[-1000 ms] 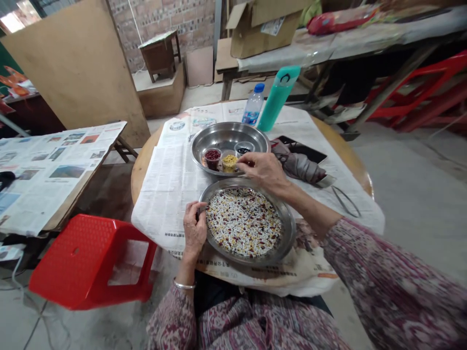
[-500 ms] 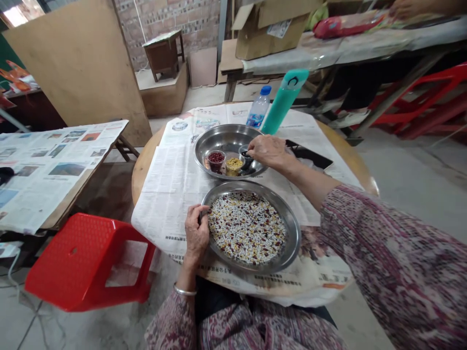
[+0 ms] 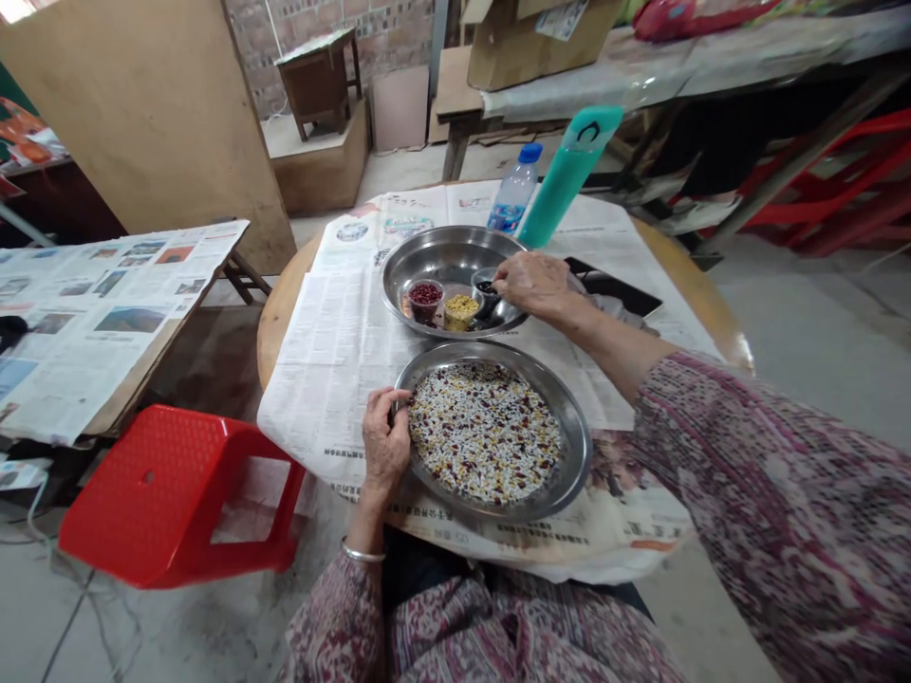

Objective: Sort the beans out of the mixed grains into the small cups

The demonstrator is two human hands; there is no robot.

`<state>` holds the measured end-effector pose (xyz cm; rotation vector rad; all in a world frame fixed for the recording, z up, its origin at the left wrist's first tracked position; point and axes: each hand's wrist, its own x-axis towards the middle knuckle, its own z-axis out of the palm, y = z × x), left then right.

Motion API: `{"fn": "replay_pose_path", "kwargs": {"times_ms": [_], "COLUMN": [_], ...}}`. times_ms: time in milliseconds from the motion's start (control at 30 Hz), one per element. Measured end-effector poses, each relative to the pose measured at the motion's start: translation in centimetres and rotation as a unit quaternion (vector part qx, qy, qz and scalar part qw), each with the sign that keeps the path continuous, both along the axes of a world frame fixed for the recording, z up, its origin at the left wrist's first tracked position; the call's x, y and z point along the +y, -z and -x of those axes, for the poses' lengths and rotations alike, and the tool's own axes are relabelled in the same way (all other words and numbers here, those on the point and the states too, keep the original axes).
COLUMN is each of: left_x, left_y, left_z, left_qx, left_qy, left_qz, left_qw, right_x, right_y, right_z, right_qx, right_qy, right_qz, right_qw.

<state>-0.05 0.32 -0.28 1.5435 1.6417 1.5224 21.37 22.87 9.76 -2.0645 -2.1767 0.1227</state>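
A: What does the place look like?

B: A brick-walled workroom with a concrete floor; a round counter [image 3: 285, 308] spread with newspaper [image 3: 334, 360] sits in front of the person.

A: And the right hand?

B: The right hand [image 3: 530, 282] hangs over the far steel tray [image 3: 441, 254], fingertips pinched together at a small cup of dark beans [image 3: 486, 287]. I cannot tell whether anything is held between them. Just left of that hand stand a cup of yellow beans [image 3: 461, 308] and, further left, a cup of red beans [image 3: 425, 294].

A: The left hand?

B: The left hand [image 3: 385, 446] is curled around the near-left rim of the near steel tray [image 3: 573, 451], gripping it. That tray holds a flat layer of mixed beans [image 3: 485, 432], white, red, yellow and dark, just right of the hand.

A: What lies beyond?

B: Past the right hand stand a water bottle [image 3: 515, 190] and a teal flask [image 3: 569, 171]. Well left of the left hand, on the floor, is a red plastic stool [image 3: 163, 493], and beyond it another newspaper-covered surface [image 3: 92, 313].
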Motion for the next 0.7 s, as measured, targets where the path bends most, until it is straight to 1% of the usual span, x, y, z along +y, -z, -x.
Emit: {"fn": "replay_pose_path", "kwargs": {"times_ms": [300, 700], "left_x": [0.03, 0.03], "left_y": [-0.03, 0.16], "left_z": [0.00, 0.04], "left_qx": [0.005, 0.004], "left_qy": [0.002, 0.004], "left_qz": [-0.007, -0.009], "left_qw": [1.000, 1.000], "right_x": [-0.24, -0.18], "right_y": [-0.38, -0.45], "right_z": [0.12, -0.21], "right_qx": [-0.010, 0.043], "right_qy": [-0.016, -0.033], "right_qz": [0.003, 0.005], "right_qw": [1.000, 0.999]}}
